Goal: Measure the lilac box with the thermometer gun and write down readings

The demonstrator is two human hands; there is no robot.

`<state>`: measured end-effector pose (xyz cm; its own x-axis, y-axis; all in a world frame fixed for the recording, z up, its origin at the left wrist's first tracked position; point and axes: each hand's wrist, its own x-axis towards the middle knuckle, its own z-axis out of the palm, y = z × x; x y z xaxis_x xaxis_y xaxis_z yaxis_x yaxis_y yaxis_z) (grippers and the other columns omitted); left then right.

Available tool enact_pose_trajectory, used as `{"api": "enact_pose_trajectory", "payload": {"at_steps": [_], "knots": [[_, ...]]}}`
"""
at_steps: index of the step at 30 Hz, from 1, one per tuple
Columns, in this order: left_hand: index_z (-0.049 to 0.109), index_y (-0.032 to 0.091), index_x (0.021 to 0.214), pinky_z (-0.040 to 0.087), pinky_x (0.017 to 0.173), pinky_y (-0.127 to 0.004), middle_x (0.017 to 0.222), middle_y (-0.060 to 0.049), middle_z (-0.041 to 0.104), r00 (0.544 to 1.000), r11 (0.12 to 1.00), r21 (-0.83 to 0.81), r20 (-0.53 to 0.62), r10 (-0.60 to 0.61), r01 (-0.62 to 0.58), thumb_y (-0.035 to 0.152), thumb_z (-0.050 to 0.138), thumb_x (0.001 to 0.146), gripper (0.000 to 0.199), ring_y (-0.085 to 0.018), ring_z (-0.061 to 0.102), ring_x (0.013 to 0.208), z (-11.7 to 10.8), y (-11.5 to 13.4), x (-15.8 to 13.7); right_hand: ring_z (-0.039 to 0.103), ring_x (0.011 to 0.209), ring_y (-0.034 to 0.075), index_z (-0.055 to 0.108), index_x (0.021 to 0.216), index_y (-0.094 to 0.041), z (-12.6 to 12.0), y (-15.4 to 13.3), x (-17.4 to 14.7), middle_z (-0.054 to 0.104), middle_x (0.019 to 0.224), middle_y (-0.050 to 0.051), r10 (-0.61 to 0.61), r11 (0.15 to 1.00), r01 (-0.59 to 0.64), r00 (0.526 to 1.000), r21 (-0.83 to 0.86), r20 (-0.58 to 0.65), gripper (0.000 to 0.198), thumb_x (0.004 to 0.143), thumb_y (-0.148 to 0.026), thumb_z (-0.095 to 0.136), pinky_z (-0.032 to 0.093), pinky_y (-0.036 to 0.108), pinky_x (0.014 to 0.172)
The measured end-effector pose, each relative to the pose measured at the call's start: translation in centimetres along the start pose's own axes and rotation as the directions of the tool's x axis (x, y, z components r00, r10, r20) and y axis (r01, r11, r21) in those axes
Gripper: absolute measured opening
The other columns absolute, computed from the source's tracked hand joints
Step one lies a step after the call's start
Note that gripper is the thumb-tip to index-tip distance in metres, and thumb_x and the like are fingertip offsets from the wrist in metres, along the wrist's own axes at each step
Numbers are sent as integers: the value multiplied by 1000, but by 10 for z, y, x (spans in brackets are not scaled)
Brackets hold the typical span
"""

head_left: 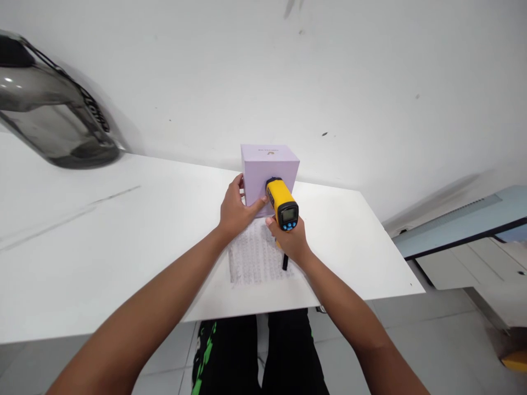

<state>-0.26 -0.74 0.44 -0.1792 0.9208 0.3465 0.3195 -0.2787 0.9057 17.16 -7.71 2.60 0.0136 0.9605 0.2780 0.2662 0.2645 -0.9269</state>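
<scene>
A pale purple box (269, 154) stands upright near the wall. My left hand (239, 208) grips its left side, with the thumb across the front face and the other fingers partly hidden behind the edge. In my right hand (294, 241) is a yellow and black infrared thermometer (284, 200), held by its handle. Its nose points at the box's front; whether it touches the box I cannot tell. The small screen and blue buttons face me. Under both hands lies a sheet of bubble wrap (255, 258), just in front of the box.
The white table (164, 208) runs along a white wall (230, 71). A large grey water bottle (61, 109) with a black cap and strap stands at the far left. Beyond the table's right end is a light-topped desk (473, 214) with drawers.
</scene>
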Motion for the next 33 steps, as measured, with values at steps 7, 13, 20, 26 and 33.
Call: {"api": "enact_pose_trajectory", "payload": {"at_steps": [7, 13, 20, 26, 33], "knots": [[56, 26, 166, 65, 117, -60, 163, -19, 71, 1000, 999, 34, -10, 7, -7, 62, 94, 80, 101, -42, 73, 147, 0, -3, 0, 73, 78, 28, 67, 97, -28, 0, 2, 1, 69, 74, 1, 27, 999, -27, 1000, -29, -1, 47, 84, -70, 83, 64, 43, 70], [56, 28, 167, 62, 121, -61, 164, -18, 70, 1000, 999, 44, -10, 15, -15, 61, 95, 81, 100, -42, 70, 151, 0, -5, 1, 75, 79, 28, 68, 98, -28, 0, 5, 2, 70, 73, 1, 40, 998, -41, 999, -48, -25, 46, 83, -69, 83, 65, 43, 71], [55, 28, 167, 62, 120, -60, 163, -18, 70, 1000, 999, 39, -2, 9, -9, 60, 95, 81, 100, -42, 70, 150, 1, -3, 1, 73, 77, 27, 64, 88, -30, 1, 4, 0, 68, 71, 0, 9, 999, -9, 1000, -41, -20, 45, 85, -70, 85, 64, 43, 71], [55, 28, 167, 63, 121, -60, 164, -18, 70, 1000, 1000, 29, 0, -3, 3, 62, 95, 82, 100, -41, 72, 148, 0, -3, 0, 72, 75, 26, 62, 88, -30, 5, 3, -2, 68, 74, -1, 20, 1000, -22, 991, -11, -135, 48, 81, -71, 87, 62, 43, 74], [57, 30, 165, 65, 118, -57, 167, -17, 69, 999, 999, 16, -46, -28, 28, 64, 97, 80, 100, -40, 75, 143, 0, -5, 2, 67, 73, 22, 65, 100, -28, 3, 2, 5, 69, 81, -2, 98, 994, -80, 941, 69, -325, 49, 81, -68, 86, 60, 41, 73]]}}
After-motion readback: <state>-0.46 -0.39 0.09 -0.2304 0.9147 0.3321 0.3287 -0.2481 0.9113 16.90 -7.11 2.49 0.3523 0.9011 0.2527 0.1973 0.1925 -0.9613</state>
